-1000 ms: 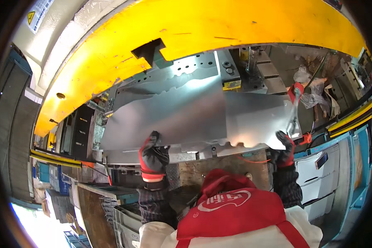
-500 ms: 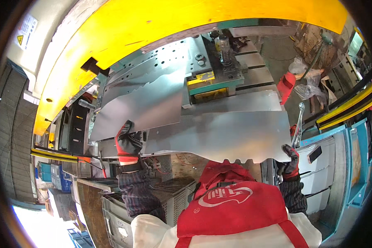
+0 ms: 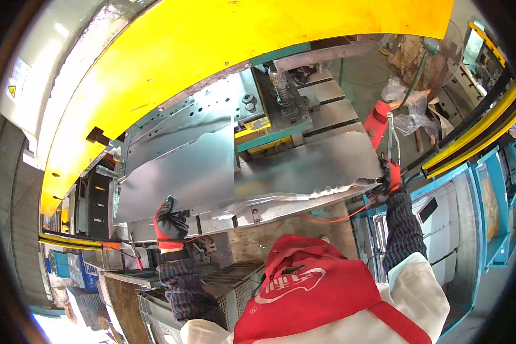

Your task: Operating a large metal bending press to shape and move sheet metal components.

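Note:
A flat grey metal sheet (image 3: 180, 175) with a jagged far edge lies at the left, partly over a die plate with holes (image 3: 212, 104). My left hand (image 3: 171, 222), in a black and red glove, is closed on its near edge. To the right, a second metal sheet (image 3: 309, 165) with a wavy near edge rests across the front of the press bed, its left part beneath or against the first. My gloved right hand (image 3: 391, 174) is closed at its right corner, the fingertips partly hidden. Just beyond that hand stands a metal wrench-like handle (image 3: 393, 137).
The yellow press beam (image 3: 241, 34) arches overhead. A spring guide post (image 3: 280, 86) rises behind the sheets, near a red cylinder (image 3: 376, 121). Yellow-black guard bars (image 3: 470, 135) flank the right, above a blue-framed rack (image 3: 480, 223). Grey crates (image 3: 155, 304) stand at the lower left.
The right-hand sheet has moved away from me and lower onto the bed, with my right hand going forward along with it. My left hand keeps its hold while the view has shifted.

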The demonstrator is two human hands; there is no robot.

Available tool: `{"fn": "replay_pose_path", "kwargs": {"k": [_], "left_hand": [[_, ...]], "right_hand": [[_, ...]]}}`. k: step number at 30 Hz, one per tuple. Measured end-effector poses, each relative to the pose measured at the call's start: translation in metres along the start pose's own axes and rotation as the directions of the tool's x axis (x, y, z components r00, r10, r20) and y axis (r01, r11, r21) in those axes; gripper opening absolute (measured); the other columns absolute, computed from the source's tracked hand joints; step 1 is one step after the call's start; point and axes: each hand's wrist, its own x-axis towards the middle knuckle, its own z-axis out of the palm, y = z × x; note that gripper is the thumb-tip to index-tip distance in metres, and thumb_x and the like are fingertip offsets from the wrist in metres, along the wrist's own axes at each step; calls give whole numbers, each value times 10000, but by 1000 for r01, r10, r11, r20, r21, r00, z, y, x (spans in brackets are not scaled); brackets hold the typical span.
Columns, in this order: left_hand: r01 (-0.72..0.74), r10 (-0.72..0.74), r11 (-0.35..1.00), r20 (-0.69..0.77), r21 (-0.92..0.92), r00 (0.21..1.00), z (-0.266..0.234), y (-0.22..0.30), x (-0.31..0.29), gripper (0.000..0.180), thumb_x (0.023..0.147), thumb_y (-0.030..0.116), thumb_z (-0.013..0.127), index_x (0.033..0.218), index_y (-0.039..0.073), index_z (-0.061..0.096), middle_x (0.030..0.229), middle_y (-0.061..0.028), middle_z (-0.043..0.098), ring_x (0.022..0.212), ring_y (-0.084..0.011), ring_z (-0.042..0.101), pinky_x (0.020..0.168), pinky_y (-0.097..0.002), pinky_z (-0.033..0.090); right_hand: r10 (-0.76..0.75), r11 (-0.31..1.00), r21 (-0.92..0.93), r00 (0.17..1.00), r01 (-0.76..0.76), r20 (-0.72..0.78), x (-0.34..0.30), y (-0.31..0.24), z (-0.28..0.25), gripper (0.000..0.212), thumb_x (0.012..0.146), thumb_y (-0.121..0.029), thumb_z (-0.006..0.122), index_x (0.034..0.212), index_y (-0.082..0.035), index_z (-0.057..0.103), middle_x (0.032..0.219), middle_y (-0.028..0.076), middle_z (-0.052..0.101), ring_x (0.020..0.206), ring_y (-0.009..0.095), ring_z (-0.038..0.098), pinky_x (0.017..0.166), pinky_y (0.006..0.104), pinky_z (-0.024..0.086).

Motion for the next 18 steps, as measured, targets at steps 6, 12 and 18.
{"fn": "replay_pose_path", "kwargs": {"k": [6,12,18], "left_hand": [[-72,82,997,-339,42,937,-27,-16,-17,245,755,206,463,926,46,534,824,-72,583,500,-165,540,403,-226,427],[108,1,749,-164,654,986,-19,-50,-5,337,761,27,414,1097,31,440,980,-82,517,730,-167,566,521,-260,455],[-594,489,344,401,727,774,-51,-84,71,325,702,-11,427,1010,36,520,944,-103,563,839,-180,555,709,-260,423]], "right_hand": [[-355,772,-602,923,202,-146,-81,-71,39,467,679,-384,542,834,55,518,736,204,542,687,312,518,655,354,395],[-647,292,-709,679,642,348,-126,-1,34,282,742,-189,520,930,21,510,890,165,525,765,226,510,732,307,382],[13,996,-78,837,36,547,-172,63,42,331,784,-65,398,1088,-178,464,877,157,510,740,239,505,635,314,416]]}}
